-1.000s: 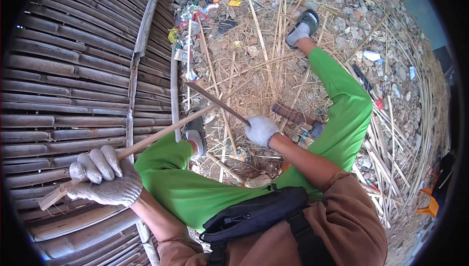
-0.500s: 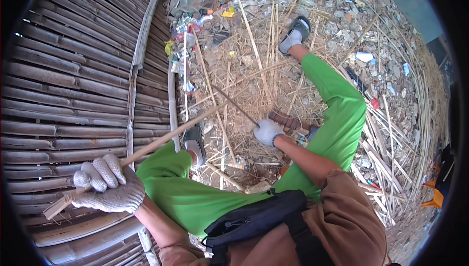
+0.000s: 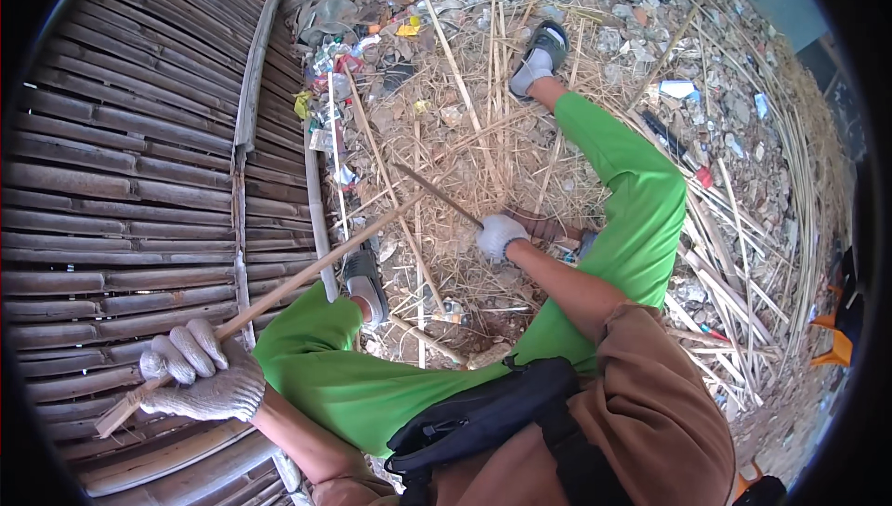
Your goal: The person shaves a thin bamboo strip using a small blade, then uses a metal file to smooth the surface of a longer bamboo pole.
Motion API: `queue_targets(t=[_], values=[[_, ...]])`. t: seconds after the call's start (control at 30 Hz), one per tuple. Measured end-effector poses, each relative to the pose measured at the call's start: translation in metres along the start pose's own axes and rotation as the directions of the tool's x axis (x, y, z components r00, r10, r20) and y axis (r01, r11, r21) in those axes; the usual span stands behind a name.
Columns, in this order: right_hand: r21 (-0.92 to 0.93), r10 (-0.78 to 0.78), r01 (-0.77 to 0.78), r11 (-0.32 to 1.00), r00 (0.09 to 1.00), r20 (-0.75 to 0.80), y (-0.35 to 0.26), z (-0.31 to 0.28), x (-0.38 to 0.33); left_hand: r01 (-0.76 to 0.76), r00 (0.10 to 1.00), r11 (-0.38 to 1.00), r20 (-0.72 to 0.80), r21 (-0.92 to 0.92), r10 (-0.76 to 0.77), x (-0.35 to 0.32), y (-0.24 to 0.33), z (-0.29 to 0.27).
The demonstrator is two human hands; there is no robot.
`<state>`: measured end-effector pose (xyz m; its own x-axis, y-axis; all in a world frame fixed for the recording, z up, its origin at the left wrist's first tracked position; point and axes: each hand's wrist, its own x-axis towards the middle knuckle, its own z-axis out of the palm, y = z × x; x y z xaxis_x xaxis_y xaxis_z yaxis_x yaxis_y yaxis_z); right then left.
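My left hand [image 3: 206, 371], in a whitish knitted glove, is wrapped round a long bamboo strip [image 3: 311, 272] near its lower end. The strip slants up and to the right, its far end in front of my knees. My right hand [image 3: 502, 236], gloved too, is closed on a knife; its handle is hidden in the fist. The long, narrow, dark blade [image 3: 435, 192] points up and left, its broad side partly showing. It lies close to the strip's far end; whether they touch I cannot tell.
A bamboo slat wall [image 3: 130, 181] stands on the left. Straw and bamboo strips [image 3: 455, 69] litter the ground between my feet. Behind my right hand lies a brown ridged piece [image 3: 544, 225]. Cut bamboo lengths [image 3: 734, 292] are heaped at right, an orange chair [image 3: 832, 343] beyond. Rubble and plastic litter lie farther off.
The view has shifted slightly, moving most things left in it. The knife blade has tilted flatter and shows more of its side. Both hands keep their hold.
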<state>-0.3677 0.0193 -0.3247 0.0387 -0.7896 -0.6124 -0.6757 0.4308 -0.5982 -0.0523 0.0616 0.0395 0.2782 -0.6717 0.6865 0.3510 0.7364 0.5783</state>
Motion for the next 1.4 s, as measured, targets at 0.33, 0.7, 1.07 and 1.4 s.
queue_targets(t=[0.33, 0.7, 1.07, 1.4], values=[[-0.115, -0.189, 0.183, 0.976, 0.981, -0.048, -0.026, 0.025, -0.021, 0.003, 1.0, 1.0, -0.004, 0.015, -0.003, 0.005, 0.01, -0.009], [0.031, -0.263, 0.266, 0.963, 0.961, -0.085, -0.046, 0.031, -0.03, 0.009, 0.999, 0.999, -0.053, -0.037, -0.011, 0.004, 0.006, -0.007], [-0.073, -0.215, 0.212, 0.975, 0.976, -0.04, -0.047, 0.019, -0.034, 0.001, 1.0, 0.999, -0.021, -0.046, -0.002, -0.001, 0.013, -0.015], [-0.602, -0.253, 0.406, 0.688, 0.911, 0.325, 0.067, 0.051, 0.068, 0.007, 0.993, 1.0, -0.115, -0.013, -0.009, 0.003, -0.001, -0.005]])
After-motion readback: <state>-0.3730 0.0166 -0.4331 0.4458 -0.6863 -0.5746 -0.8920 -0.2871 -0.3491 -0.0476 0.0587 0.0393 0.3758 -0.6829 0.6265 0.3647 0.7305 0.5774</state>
